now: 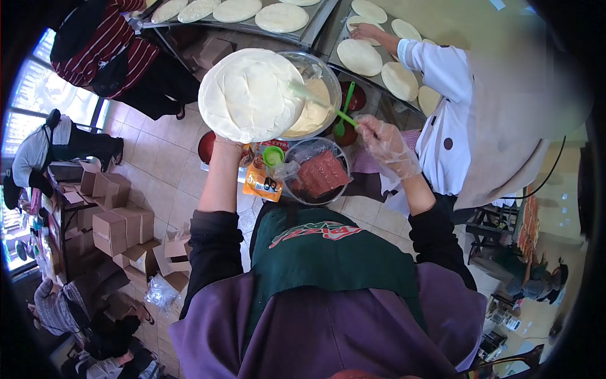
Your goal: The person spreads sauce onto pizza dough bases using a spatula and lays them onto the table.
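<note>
My left hand (228, 141) holds up a round pizza base (237, 104) from below; the base hides its fingers. White cream is spread over the top of the base. My right hand (386, 145), in a clear plastic glove, is closed round the green handle of a spatula (341, 115). The spatula's pale, blurred head is at the right edge of the base. Behind and partly under the base, a large bowl (325, 69) contains pale cream. Nearer me, a clear bowl (346, 183) holds a reddish-brown block.
A green spoon (341, 128) rests by the bowls, beside a yellow packet (262, 184) and a green cup (273, 155). Trays of pizza bases (360, 57) stand beyond. A co-worker in a white jacket (442, 95) reaches over a tray at right. Cardboard boxes (123, 227) sit on the floor at left.
</note>
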The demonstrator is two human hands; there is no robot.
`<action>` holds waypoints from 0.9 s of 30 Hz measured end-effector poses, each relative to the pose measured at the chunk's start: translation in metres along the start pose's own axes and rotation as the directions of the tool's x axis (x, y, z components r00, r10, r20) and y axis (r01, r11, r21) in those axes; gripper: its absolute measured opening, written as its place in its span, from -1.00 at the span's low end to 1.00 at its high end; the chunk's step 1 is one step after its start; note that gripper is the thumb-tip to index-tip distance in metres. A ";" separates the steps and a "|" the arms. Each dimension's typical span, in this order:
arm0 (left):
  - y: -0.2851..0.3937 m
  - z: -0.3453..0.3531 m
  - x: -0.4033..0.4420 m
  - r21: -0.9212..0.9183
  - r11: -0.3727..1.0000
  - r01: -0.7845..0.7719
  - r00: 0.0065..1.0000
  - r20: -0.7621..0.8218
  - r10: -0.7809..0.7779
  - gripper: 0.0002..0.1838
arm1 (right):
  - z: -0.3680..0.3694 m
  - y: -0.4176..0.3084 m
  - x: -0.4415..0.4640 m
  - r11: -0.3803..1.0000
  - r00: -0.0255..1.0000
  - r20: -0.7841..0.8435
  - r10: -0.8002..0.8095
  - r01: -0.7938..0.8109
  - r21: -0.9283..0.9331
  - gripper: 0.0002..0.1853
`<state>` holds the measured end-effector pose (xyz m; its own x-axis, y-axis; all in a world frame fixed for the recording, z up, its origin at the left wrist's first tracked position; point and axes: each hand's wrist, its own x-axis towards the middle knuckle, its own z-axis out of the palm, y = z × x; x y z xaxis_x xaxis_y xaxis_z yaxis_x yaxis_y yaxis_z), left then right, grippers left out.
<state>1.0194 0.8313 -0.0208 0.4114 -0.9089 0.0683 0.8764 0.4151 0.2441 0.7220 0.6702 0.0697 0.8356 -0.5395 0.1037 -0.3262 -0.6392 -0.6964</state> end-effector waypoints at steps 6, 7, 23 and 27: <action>0.011 0.000 0.001 0.021 0.999 -0.030 0.999 0.020 0.029 -0.43 | 0.016 -0.006 -0.025 0.982 0.980 0.119 -0.158 0.144 0.120 -0.84; 0.015 0.000 -0.006 0.029 0.999 -0.032 0.999 0.018 0.032 -0.43 | 0.014 -0.008 -0.024 0.982 0.981 0.114 -0.159 0.145 0.121 -0.84; 0.032 0.012 -0.014 0.158 0.985 -0.064 0.998 -0.014 0.067 -0.42 | 0.006 -0.008 -0.022 0.973 0.966 0.185 -0.182 0.149 0.176 -0.85; 0.030 0.013 -0.021 0.180 0.982 -0.064 0.997 -0.033 0.071 -0.41 | -0.012 -0.041 -0.014 0.984 0.990 0.138 0.034 -0.058 0.170 -0.91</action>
<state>1.0341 0.8623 -0.0027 0.4802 -0.8755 0.0536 0.7892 0.4579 0.4092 0.7187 0.6973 0.1052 0.8771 -0.4799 -0.0194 -0.2941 -0.5047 -0.8117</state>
